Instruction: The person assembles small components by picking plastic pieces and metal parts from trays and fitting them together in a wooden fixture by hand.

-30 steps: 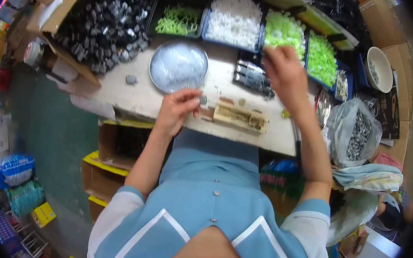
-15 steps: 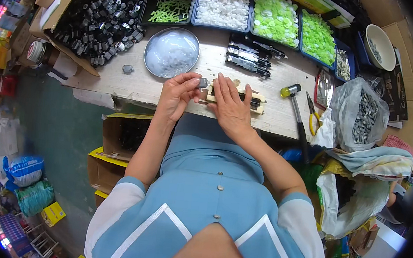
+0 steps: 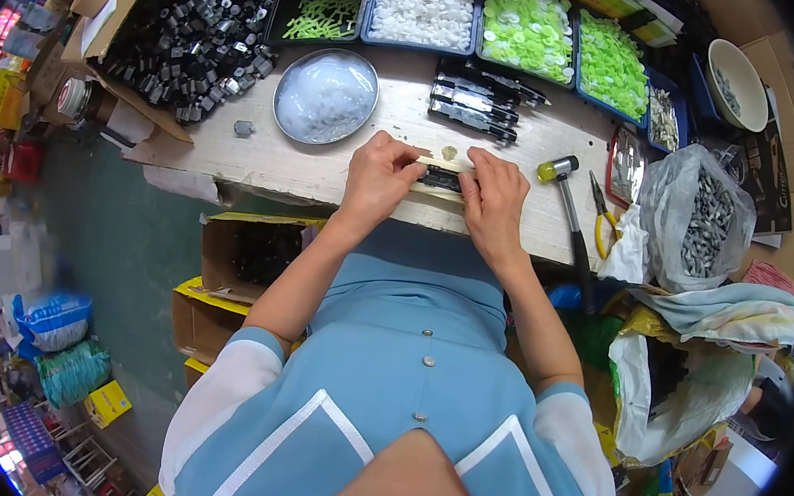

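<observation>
A cream-coloured block (image 3: 433,193) with a long black part (image 3: 441,178) lying in it rests near the table's front edge. My left hand (image 3: 375,177) closes round the block's left end, thumb on top. From the other side my right hand (image 3: 497,198) grips the right end, its thumb pressed near the black part. Whether the small grey piece is under my left fingers cannot be seen. Just behind the block stand several black-and-silver assemblies (image 3: 474,102) in a row. A round dish (image 3: 282,93) with a cloudy, clear gel is beyond my left hand.
A small grey piece (image 3: 244,128) lies left of the dish. Dark, shiny parts (image 3: 201,47) fill a carton at the left. Trays of white pieces (image 3: 424,7) and green pieces (image 3: 528,31) line the back. A hammer (image 3: 569,202), yellow-handled pliers (image 3: 604,225) and a bag of metal parts (image 3: 705,225) are at right.
My left hand has moved right from beside the dish onto the block, and its grey piece is no longer visible. My right hand has shifted from lying over the block to gripping its right end.
</observation>
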The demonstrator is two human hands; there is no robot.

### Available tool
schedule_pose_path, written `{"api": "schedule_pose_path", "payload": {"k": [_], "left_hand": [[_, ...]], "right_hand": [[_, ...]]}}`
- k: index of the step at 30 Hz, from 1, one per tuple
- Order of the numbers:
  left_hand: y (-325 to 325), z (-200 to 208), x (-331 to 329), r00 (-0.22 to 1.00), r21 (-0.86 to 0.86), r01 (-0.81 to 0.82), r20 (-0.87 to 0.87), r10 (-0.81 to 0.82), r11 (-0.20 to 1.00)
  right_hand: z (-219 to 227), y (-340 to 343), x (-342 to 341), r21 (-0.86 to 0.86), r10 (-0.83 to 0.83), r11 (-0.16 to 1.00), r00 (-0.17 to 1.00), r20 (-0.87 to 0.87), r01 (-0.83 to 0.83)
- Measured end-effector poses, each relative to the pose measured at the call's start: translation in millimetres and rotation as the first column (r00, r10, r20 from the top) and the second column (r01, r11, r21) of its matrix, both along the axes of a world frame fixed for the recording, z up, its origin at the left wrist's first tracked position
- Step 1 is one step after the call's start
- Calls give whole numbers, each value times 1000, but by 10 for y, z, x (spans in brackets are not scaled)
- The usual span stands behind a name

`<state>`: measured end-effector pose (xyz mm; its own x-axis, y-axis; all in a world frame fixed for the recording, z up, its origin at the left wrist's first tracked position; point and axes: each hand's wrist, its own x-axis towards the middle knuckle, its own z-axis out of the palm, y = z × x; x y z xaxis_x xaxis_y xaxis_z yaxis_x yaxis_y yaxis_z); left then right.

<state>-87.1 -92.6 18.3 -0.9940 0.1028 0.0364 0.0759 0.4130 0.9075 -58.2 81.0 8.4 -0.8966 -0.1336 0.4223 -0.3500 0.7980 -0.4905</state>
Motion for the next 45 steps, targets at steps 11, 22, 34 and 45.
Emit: {"api": "schedule_pose_path", "payload": {"k": [11,22,34,45], "left_hand": [[-128,-119,-102,867,508,-195,489,-94,839],[-103,-165,-73,891,518,-204,450,-62,831],[-4,157,-566,986,-235,74,-131,-107,969],[355,180,-2063,893,-559,-167,-436,-116,812]], "right_hand": [[-90,-34,30,-14,-5,1000,1000,-9,5],[-109,-44,2,-46,-24,999,1000,6,24],[163,584,-194,-160,-150,978,985,-89,134],[219,1787,-248,59,-508,861,859,67,505]]}}
